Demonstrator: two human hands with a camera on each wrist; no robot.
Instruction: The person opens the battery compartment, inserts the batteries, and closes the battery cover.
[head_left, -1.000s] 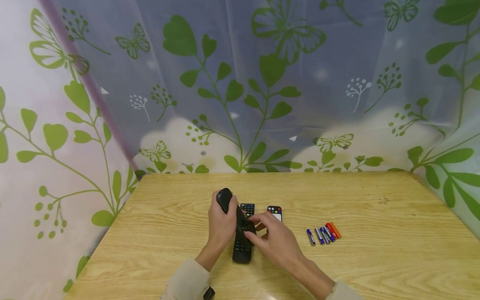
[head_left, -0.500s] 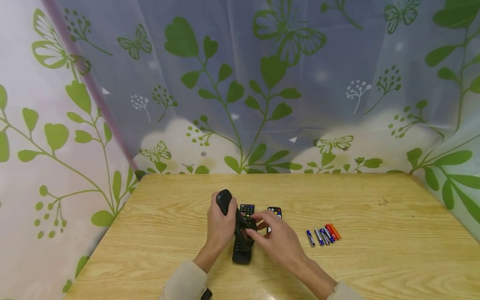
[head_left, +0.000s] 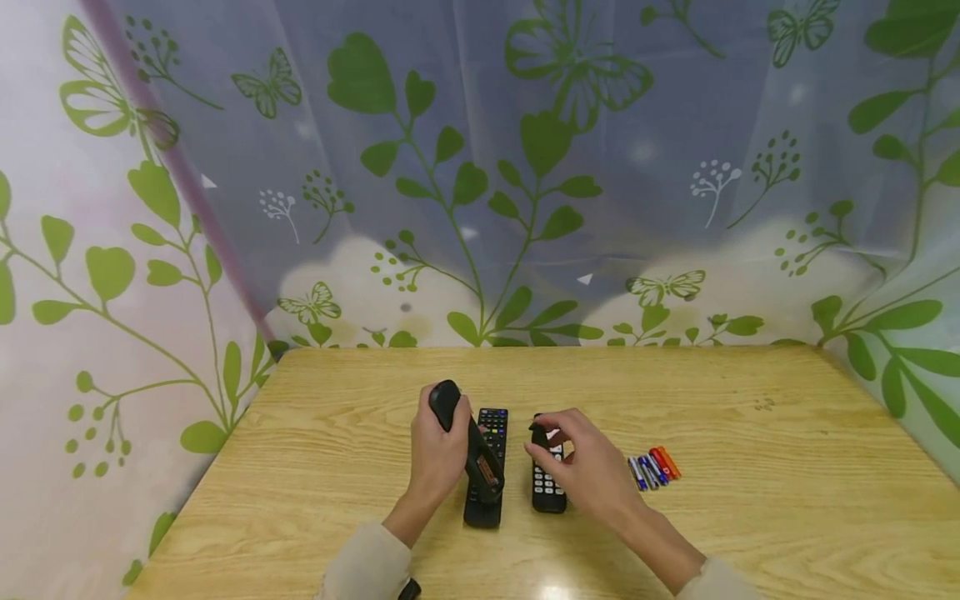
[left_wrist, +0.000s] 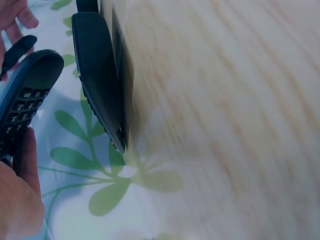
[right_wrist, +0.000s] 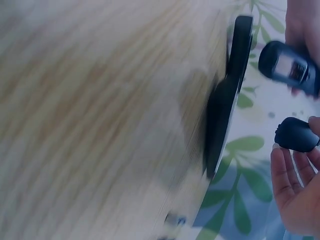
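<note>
My left hand (head_left: 438, 446) grips a black remote control (head_left: 480, 462), its back turned up and the battery compartment (head_left: 489, 472) uncovered. In the left wrist view the keypad side of this remote control (left_wrist: 22, 107) faces the camera. Between thumb and fingertips my right hand (head_left: 592, 467) pinches a small black battery cover (right_wrist: 296, 135), away to the right of the compartment. A second black remote control (head_left: 493, 429) lies on the table below the held one. A third remote control (head_left: 550, 492) with white keys lies under my right hand, which hides part of it.
Several batteries (head_left: 652, 468), blue-silver and orange, lie in a row on the wooden table (head_left: 787, 500), right of my right hand. A small black object (head_left: 409, 589) shows by the left sleeve at the front. A patterned curtain (head_left: 480, 167) hangs behind the table.
My right hand has lifted the battery cover off the held remote control and moved it right, over the third remote control. The compartment is now exposed. My left hand has stayed nearly still.
</note>
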